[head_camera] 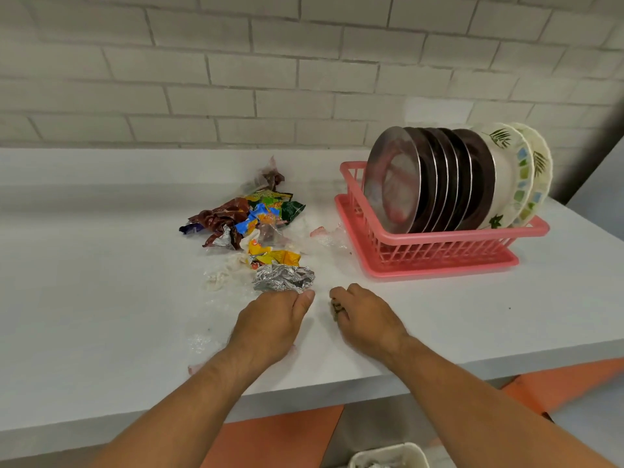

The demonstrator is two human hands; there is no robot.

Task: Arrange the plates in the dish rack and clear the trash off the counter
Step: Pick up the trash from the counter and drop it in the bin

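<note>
A: Where is the crumpled silver foil ball [283,278]?
B: Left of the pink plastic dish rack [439,251], just beyond the left grip [270,319], closure hidden; right grip [366,315] pinches a dark scrap [336,307].

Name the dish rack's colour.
The rack is pink, base tray included; the head view shows it plainly.

The dish rack [439,251] was pink, its metal plates [395,184] silver-grey, the two rear plates [510,170] cream with green leaves and blue-green squares. Wrappers [256,214] were brown, yellow, blue, green (one foil [283,278] silver) on a white counter [101,265].
</note>
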